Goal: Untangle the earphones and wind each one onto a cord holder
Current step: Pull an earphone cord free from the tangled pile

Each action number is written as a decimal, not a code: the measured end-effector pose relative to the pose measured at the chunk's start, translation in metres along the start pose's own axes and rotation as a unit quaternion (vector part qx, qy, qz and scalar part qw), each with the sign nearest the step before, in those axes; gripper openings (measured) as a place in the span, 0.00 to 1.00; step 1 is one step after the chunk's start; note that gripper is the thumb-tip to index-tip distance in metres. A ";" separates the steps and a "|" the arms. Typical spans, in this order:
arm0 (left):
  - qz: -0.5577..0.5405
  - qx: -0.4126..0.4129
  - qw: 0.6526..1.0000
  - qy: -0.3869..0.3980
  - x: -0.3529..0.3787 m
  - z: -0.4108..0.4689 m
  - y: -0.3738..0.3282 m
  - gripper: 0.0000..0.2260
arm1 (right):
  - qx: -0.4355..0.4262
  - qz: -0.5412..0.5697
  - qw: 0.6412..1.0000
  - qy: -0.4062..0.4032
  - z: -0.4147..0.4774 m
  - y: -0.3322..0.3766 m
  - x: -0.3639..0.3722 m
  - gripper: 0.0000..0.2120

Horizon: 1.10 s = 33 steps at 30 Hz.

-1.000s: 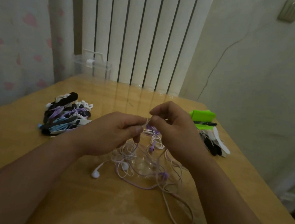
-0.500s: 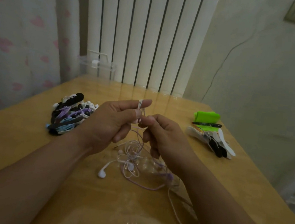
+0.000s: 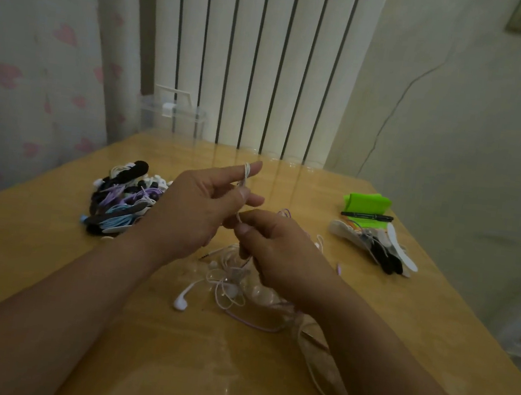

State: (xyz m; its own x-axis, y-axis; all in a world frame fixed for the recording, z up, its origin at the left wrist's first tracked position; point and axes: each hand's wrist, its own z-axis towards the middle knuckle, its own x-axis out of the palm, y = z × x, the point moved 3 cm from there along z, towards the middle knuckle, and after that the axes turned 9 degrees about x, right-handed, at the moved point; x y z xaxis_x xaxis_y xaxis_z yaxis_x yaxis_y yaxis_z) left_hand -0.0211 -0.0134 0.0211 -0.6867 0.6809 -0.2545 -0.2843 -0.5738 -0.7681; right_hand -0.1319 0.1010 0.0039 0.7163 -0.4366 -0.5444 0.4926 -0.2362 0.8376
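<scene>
In the head view, the left hand (image 3: 191,212) is holding a white cord (image 3: 244,175) looped over its raised fingers (image 3: 236,171) while the right hand (image 3: 278,252) is pinching it just below, seemingly tensioning it out of the tangle (image 3: 228,285) lying mid-bench (image 3: 32,251), working between the pile (image 3: 124,203) and edge-side holders (image 3: 377,248).

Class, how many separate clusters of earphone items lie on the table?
3: a pile of wound earphones at the left, the loose tangle in the middle, and the spare cord holders at the right. More may be hidden from view.
</scene>
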 end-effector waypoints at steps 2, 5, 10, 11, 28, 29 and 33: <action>0.078 0.025 0.997 0.012 -0.002 0.000 0.002 0.19 | -0.016 -0.077 0.996 -0.039 -0.003 0.005 -0.009 0.10; 0.163 0.042 0.982 0.083 -0.006 0.001 0.007 0.20 | -0.030 -0.083 0.988 -0.130 -0.006 0.010 -0.030 0.04; 0.153 0.006 0.968 0.199 0.000 -0.003 -0.004 0.19 | -0.076 0.043 0.982 -0.170 -0.009 0.013 -0.059 0.06; 0.123 0.001 0.969 0.214 0.000 -0.004 -0.006 0.17 | -0.087 0.064 0.982 -0.152 -0.010 0.014 -0.061 0.06; -0.089 -0.008 0.995 0.039 0.001 -0.004 -0.002 0.13 | -0.053 -0.008 0.997 -0.064 0.002 0.000 -0.017 0.09; -0.068 -0.005 0.998 0.019 0.000 -0.004 -0.003 0.13 | -0.045 -0.012 0.997 -0.062 0.001 0.001 -0.018 0.09; 0.027 0.018 0.999 -0.014 -0.001 -0.003 -0.001 0.15 | -0.024 -0.091 0.996 -0.007 -0.003 0.001 -0.017 0.10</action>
State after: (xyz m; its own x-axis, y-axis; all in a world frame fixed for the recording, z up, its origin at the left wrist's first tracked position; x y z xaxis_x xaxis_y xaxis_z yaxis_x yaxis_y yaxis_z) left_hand -0.0181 -0.0124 0.0208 -0.7206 0.6354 -0.2776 -0.2694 -0.6254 -0.7323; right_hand -0.1420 0.1111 0.0137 0.6056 -0.4028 -0.6863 0.6370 -0.2714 0.7215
